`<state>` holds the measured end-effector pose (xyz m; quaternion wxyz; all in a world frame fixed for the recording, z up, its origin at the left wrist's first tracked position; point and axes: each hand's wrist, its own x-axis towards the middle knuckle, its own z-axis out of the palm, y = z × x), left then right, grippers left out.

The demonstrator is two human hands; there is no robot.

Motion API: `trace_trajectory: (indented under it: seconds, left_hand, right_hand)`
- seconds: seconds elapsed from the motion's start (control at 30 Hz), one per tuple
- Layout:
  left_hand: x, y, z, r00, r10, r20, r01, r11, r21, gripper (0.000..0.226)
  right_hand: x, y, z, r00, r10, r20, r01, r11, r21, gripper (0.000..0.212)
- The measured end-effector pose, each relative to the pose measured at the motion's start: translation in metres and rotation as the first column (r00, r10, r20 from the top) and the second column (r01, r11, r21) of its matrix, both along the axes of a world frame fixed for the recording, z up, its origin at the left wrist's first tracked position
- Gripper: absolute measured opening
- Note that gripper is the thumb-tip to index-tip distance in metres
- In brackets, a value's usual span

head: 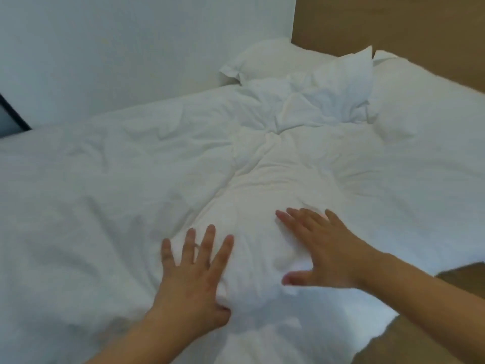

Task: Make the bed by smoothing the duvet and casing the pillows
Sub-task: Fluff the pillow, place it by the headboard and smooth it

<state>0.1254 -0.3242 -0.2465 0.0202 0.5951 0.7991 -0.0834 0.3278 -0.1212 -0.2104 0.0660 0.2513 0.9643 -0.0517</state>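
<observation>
Duvet (183, 158) spread across bed, raised bump near its near edge flanked by left hand (193, 282) and right hand (325, 252); fingers splayed flat, nothing gripped, presumably to press wrinkles out

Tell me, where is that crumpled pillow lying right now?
In the head view the crumpled pillow lies at the far end of the bed, right of centre, between two plumper pillows and below the wooden headboard.
</observation>
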Motion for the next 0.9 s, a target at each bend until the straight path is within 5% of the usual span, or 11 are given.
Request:
trace_trajectory:
  seconds: [0.07, 0.1, 0.27, 0.33, 0.43, 0.5, 0.6, 0.67, 0.8, 0.9]
  left_hand:
    - [-0.004, 0.004, -0.012, 0.999, 0.014, -0.047, -0.018, 0.996, -0.086, 0.135]
    - [-0.003, 0.014, -0.011, 0.996, 0.039, -0.080, -0.046, 0.996, -0.083, 0.131]
    - [-0.013, 0.065, 0.058, 0.996, 0.025, -0.090, -0.021, 0.999, 0.049, 0.037]
    - [-0.023, 0.072, 0.125, 0.997, 0.024, -0.067, -0.015, 0.991, 0.135, 0.029]
    - [-0.031, 0.066, 0.196, 0.990, 0.061, -0.129, -0.018, 0.950, 0.312, 0.024]
    - [-0.023, 0.049, 0.184, 1.000, 0.014, -0.010, -0.011, 0.958, 0.286, 0.035]
    - [-0.002, 0.007, 0.107, 0.963, -0.005, 0.271, 0.076, 0.965, -0.250, 0.065]
    - [-0.009, -0.018, 0.064, 0.989, 0.021, 0.147, 0.042, 0.911, -0.411, 0.068]
    - [-0.061, -0.047, 0.055, 0.957, 0.181, -0.228, -0.211, 0.970, -0.117, 0.075]
    - [-0.103, -0.051, 0.057, 0.933, 0.293, -0.211, -0.336, 0.917, -0.215, 0.118]
  right_hand:
    - [0.010, -0.021, -0.023, 0.974, 0.005, 0.226, -0.049, 0.980, 0.192, 0.133]
    - [0.011, -0.018, -0.036, 0.978, -0.063, 0.198, 0.012, 0.968, 0.251, 0.133]
    - [-0.030, -0.011, 0.009, 0.982, -0.135, 0.135, 0.104, 0.971, 0.214, 0.054]
    - [-0.041, 0.012, 0.070, 0.986, -0.165, 0.014, 0.159, 0.966, 0.203, 0.043]
    - [-0.041, 0.048, 0.162, 0.972, -0.228, 0.058, 0.220, 0.969, 0.116, 0.047]
    - [-0.037, 0.047, 0.176, 0.963, -0.231, 0.142, 0.208, 0.965, 0.159, 0.052]
    - [-0.027, 0.006, 0.118, 0.881, -0.175, 0.439, 0.179, 0.983, 0.033, 0.080]
    - [-0.019, -0.029, 0.065, 0.787, -0.161, 0.596, 0.247, 0.967, -0.064, 0.103]
    - [-0.044, -0.059, 0.023, 0.962, -0.186, 0.200, 0.201, 0.978, -0.055, 0.107]
    - [-0.088, -0.066, 0.008, 0.994, -0.079, 0.073, 0.073, 0.994, 0.075, 0.091]
